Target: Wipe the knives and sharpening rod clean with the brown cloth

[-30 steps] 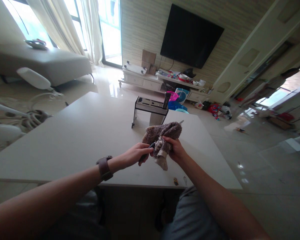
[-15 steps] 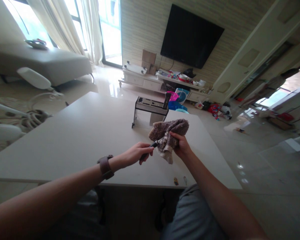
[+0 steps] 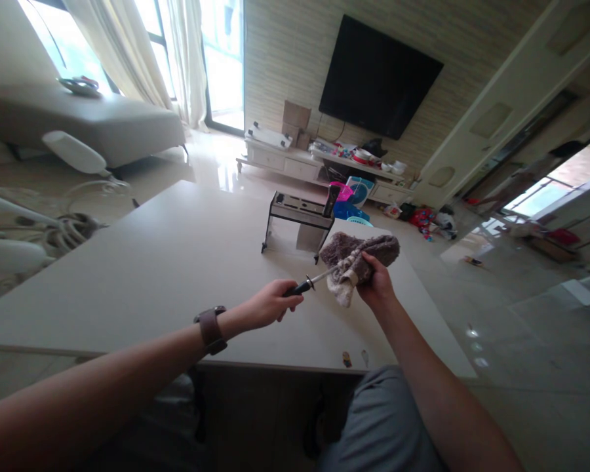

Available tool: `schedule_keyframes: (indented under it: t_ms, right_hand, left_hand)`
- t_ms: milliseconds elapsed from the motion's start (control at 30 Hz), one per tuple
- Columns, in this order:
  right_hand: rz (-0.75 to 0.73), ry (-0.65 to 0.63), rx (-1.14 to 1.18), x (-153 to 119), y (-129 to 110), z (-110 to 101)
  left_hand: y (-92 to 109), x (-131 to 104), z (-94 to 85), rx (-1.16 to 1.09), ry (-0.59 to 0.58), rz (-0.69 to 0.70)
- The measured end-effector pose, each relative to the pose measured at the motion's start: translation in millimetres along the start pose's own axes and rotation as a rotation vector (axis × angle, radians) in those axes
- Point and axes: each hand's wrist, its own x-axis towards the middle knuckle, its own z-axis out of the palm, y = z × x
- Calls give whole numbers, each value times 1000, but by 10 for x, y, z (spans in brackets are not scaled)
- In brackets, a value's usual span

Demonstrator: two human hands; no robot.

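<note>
My left hand [image 3: 275,300] is closed round the black handle of a sharpening steel [image 3: 303,286], which has a small guard and a thin metal rod. The rod runs up to the right into a fluffy brown-and-beige cloth [image 3: 341,252], and its far end is hidden there. Bunched folds of that cloth are gripped in my right hand [image 3: 376,282], thumb on top, above the right part of the white table [image 3: 177,262]. Beyond the hands stands a knife block [image 3: 299,204] with a dark upper face and clear sides; one black handle [image 3: 330,200] sticks up at its right end.
Two small items, a yellow-and-dark one [image 3: 347,358] and a pale one [image 3: 364,357], lie at the table's near edge. White chairs [image 3: 73,152] stand to the left. Past the table are baskets [image 3: 349,208] and a low cabinet [image 3: 299,164] under a television [image 3: 381,75].
My right hand has moved right with the cloth, away from my left hand. More of the steel's rod now shows between guard and cloth. My left hand has stayed nearly in place.
</note>
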Motion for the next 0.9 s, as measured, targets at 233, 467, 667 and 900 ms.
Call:
schedule_keyframes:
  t_ms: [233, 467, 667, 900]
  right_hand:
    - [121, -119, -105, -416, 353, 347]
    - [112, -42, -120, -485, 552, 463]
    - [77, 44, -56, -213, 216, 282]
    - [-105, 164, 3, 49, -137, -86]
  left_hand:
    - [78, -51, 39, 196, 78, 72]
    - [69, -58, 19, 321, 101, 129]
    - [83, -72, 11, 345, 105, 128]
    - [-11, -32, -27, 465, 177, 196]
